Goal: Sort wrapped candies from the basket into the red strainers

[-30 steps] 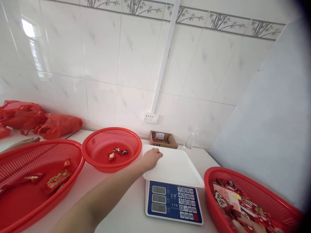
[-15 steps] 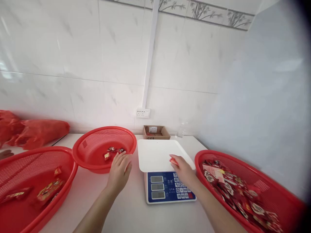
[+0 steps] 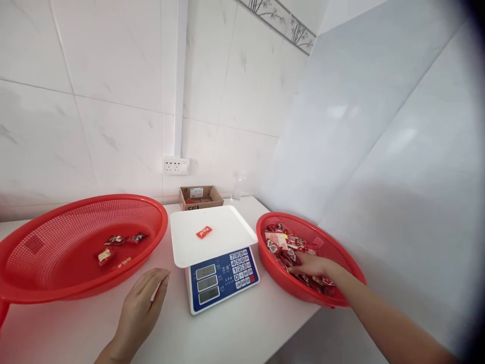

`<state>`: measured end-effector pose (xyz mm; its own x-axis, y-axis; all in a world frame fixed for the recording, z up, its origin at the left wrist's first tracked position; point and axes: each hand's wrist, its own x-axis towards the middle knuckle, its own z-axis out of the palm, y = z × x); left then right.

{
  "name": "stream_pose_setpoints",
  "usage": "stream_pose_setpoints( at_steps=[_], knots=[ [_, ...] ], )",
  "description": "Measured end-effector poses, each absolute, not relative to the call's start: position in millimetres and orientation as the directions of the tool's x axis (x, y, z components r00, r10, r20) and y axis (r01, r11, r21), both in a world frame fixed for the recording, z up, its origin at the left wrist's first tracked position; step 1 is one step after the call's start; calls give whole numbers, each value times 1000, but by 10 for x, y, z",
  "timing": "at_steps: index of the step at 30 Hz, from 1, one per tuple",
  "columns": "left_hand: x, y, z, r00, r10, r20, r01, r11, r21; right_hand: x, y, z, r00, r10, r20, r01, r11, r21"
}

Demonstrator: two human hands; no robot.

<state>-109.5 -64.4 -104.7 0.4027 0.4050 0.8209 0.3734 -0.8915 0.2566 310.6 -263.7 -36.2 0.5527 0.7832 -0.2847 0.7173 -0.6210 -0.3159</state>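
My left hand (image 3: 142, 306) hovers over the white table left of the scale, fingers curved, a gap showing beside the thumb, nothing in it. Inside the right red basket (image 3: 273, 270), my right hand (image 3: 312, 265) has its fingers and thumb around a dark red candy packet (image 3: 290, 257), lying among several others. Part of that packet is hidden by the fingers. On the white pan (image 3: 189, 247) of the digital scale (image 3: 223, 278) lies one small red wrapped candy (image 3: 204, 232), untouched.
A second red basket (image 3: 159, 230), at left, holds several wrapped candies (image 3: 105, 256). Behind the scale stand a small cardboard box (image 3: 202, 206) and a clear plastic bottle (image 3: 237, 189). The tiled wall has a socket (image 3: 176, 166). The table edge runs below the right basket.
My right hand let go of the small red candy on the pan and moved right into the basket of packets. My left hand drew back from the left basket. The view turned right.
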Motion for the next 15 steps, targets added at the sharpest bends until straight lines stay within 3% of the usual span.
stream_pose_setpoints(
  at_steps=[3, 7, 15],
  knots=[
    [-1087, -660, -1053, 408, 433, 804, 358, -886, 295, 3068, -2666, -521, 532, 718, -449, 577, -696, -429],
    [-1110, -659, -1054, 374, 493, 786, 353, -859, 371, 3011, -2508, -620, 501, 751, -429, 541, -659, -523],
    [-1115, -641, -1106, 395, 529, 751, 355, -842, 406, 3038, -2509, -656, 481, 794, -372, 638, -608, -473]
  ],
)
